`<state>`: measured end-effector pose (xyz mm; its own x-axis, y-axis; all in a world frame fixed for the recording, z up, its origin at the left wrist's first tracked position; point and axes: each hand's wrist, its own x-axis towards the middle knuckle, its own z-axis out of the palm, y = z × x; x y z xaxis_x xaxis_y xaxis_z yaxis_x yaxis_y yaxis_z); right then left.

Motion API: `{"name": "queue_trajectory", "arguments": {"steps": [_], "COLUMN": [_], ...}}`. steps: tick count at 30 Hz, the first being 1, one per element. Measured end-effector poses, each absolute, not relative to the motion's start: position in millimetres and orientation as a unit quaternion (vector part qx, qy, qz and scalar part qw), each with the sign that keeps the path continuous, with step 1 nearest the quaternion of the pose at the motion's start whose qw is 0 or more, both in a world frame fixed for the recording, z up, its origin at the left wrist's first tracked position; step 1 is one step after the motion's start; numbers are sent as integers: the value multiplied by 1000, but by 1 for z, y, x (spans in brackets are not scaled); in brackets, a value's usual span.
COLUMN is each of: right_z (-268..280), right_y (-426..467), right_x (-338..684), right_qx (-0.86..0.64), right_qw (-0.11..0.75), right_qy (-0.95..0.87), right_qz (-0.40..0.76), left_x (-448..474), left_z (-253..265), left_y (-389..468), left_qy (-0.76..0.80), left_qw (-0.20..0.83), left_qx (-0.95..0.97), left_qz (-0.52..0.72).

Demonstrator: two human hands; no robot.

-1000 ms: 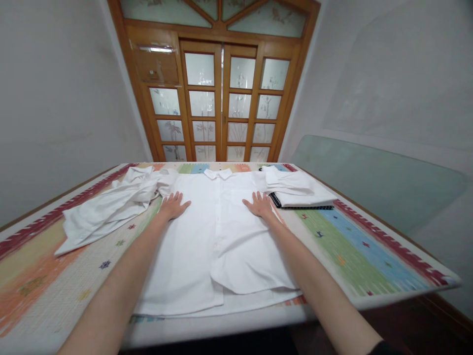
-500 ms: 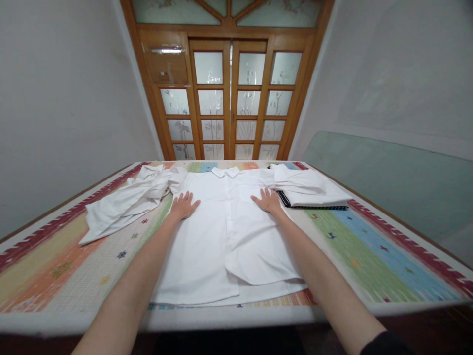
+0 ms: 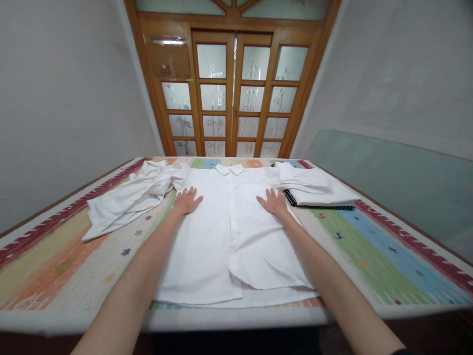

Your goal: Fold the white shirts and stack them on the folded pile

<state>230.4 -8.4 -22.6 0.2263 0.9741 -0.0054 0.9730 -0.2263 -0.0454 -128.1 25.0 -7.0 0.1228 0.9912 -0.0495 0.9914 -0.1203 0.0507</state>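
A white button-up shirt lies front side up on the table, its collar toward the far edge and its hem toward me. My left hand rests flat with spread fingers on the shirt's left side, below the sleeve. On the right side my right hand presses flat in the same way, fingers apart. The left sleeve lies crumpled out to the left; the right one reaches over a folded white cloth. Creases run across the lower right front panel.
A patterned tablecloth covers the table. The folded white cloth with black edging lies at the right. Heaped white fabric spreads at the left. Wooden glass-paned doors stand beyond, and a pale green panel leans along the right wall.
The whole view has shifted slightly, with the table scene a little to the right. Both hands stay flat on the shirt, the right one slightly farther out.
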Motion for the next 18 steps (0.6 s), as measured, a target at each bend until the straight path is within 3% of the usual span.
{"name": "queue_trajectory", "arguments": {"steps": [11,18], "right_z": [-27,-30], "right_y": [-57,-137], "right_x": [238,268], "right_qx": [-666,-558], "right_qw": [16,84], "right_qy": [-746,-825], "right_qz": [8,42], "left_x": [-134,-128], "left_z": [-14,-10], "left_y": [21,-3], "left_qy": [637,578], "left_qw": [3,34], "left_qx": [770,815], "left_qz": [18,28]}}
